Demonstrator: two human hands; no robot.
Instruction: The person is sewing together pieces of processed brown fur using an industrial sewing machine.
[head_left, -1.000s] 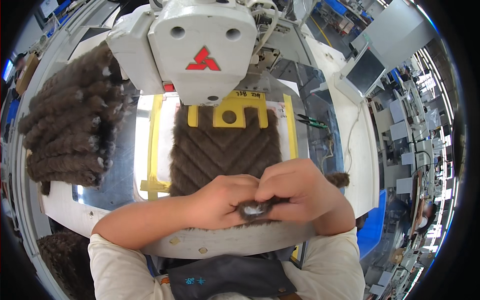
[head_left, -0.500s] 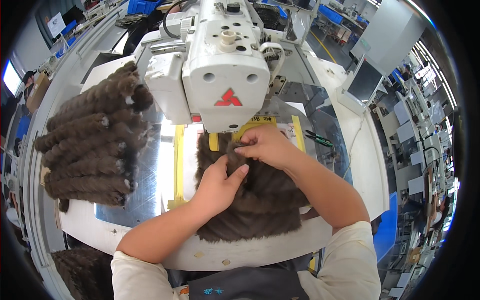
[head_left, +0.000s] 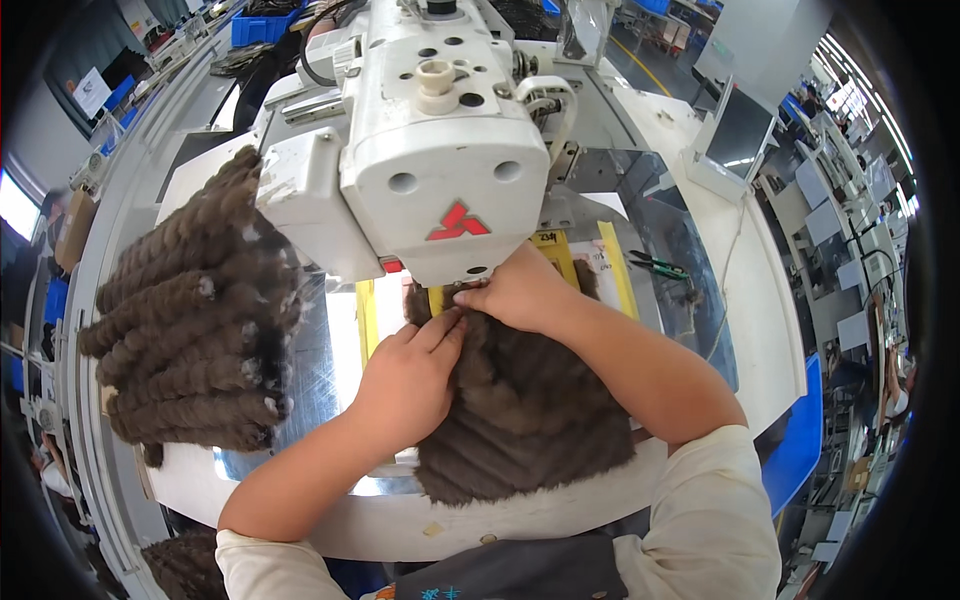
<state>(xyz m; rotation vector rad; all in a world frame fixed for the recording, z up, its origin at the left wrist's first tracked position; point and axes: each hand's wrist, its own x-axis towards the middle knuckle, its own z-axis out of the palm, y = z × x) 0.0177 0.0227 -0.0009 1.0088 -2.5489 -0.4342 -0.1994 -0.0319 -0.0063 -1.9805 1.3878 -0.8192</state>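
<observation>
A brown fur piece [head_left: 525,420] is spread on the white desk [head_left: 770,300], its far edge pushed under the head of a white sewing machine [head_left: 430,140]. The left hand [head_left: 405,380] is laid flat on the fur, fingers together and stretched toward the needle area. The right hand [head_left: 515,292] is pressed on the fur's far edge just below the machine head, fingers closed; whether fur is pinched cannot be told. A yellow frame [head_left: 365,315] is seen beneath the fur on a shiny plate. A stack of fur pieces [head_left: 190,330] is piled at the left. A monitor [head_left: 735,135] stands at the right, with factory benches beyond.
</observation>
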